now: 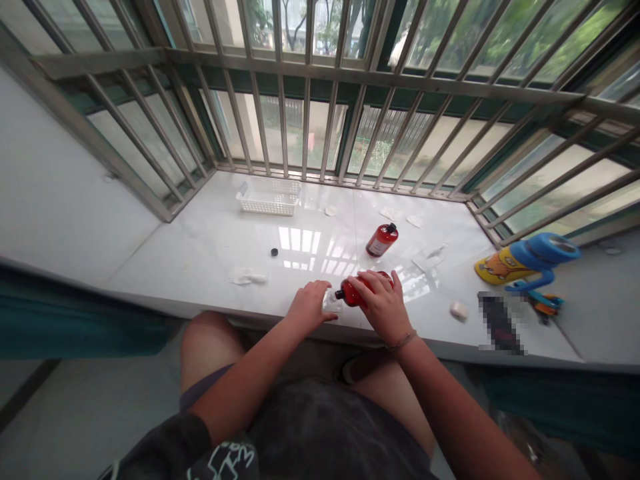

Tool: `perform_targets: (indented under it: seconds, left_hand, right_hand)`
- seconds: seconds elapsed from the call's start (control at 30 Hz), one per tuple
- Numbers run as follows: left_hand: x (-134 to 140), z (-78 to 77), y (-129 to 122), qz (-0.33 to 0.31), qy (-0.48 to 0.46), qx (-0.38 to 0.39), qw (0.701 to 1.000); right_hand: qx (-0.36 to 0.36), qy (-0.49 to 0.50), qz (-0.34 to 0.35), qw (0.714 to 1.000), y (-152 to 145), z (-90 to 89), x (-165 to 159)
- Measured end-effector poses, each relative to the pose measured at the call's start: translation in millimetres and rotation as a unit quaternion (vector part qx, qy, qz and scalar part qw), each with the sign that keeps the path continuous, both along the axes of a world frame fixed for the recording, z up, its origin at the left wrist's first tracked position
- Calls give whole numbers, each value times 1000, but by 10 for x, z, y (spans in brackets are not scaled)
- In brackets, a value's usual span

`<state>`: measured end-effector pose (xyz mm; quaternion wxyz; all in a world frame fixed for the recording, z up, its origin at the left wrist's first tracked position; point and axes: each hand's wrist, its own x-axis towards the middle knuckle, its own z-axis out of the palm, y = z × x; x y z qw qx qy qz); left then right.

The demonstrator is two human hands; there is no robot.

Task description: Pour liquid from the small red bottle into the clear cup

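My right hand (383, 303) is wrapped round a red bottle (354, 292) with a black neck, tipped sideways so that the neck points left. Between the fingers of my left hand (311, 305) is a small clear container (331, 301), its shape partly hidden. The bottle's black neck meets the container's mouth or lies very close to it; I cannot tell which. A second red bottle (382, 241) with a black top and a pale label is on the white ledge beyond my right hand. A small black cap (274, 252) lies farther left.
A white perforated basket (269, 203) stands by the window bars. Clear plastic wrappers (247, 276) lie at left. To the right are a blue and yellow tumbler (520, 260), a round pale object (459, 311), a blurred dark item (501, 323) and orange-blue straps (545, 303).
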<state>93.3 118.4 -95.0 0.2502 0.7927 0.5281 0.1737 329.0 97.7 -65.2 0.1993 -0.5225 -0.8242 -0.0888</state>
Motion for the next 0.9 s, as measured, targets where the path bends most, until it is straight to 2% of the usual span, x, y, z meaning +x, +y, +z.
perform_targets:
  seconds: [0.9]
  left_hand:
    - [-3, -24, 4, 2, 4, 2, 1000]
  right_hand:
    - [28, -4, -3, 1000, 10, 3, -2]
